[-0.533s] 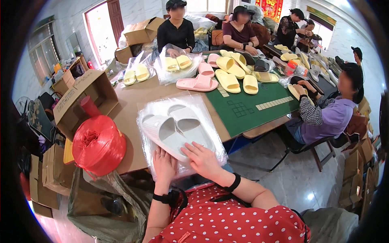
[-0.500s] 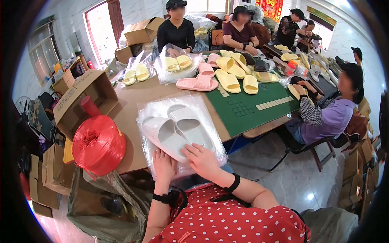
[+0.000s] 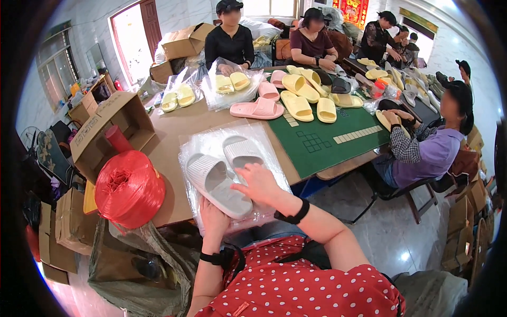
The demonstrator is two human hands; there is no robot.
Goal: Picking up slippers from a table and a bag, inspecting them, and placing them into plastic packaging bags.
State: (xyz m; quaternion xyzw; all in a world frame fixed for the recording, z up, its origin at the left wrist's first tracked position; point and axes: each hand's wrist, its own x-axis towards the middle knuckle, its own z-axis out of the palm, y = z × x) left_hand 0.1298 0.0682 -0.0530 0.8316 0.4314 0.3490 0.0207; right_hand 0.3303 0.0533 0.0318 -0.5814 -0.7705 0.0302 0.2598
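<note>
A pair of grey slippers lies on a stack of clear plastic bags (image 3: pixel 280 195) at the table's near edge. The left grey slipper (image 3: pixel 232 203) is turned with its heel toward me. My left hand (image 3: pixel 214 217) holds it at the heel's left edge, the fingers partly hidden by the sole. Over the right grey slipper (image 3: pixel 243 149) hovers my right hand (image 3: pixel 260 185), thumb and fingers apart, holding nothing. It hides that slipper's heel half.
A roll of red plastic twine (image 3: pixel 129 187) and an open cardboard box (image 3: pixel 111 132) stand left. Yellow slippers (image 3: pixel 297 105) and pink slippers (image 3: pixel 259 109) lie across the table on a green mat (image 3: pixel 317 153). Several co-workers sit or stand around; one wears purple (image 3: pixel 433 153).
My right hand has lifted off the slippers' heels and moved up and slightly right, fingers spreading. The left slipper's heel has swung right, over part of my left hand, and the pair has spread.
</note>
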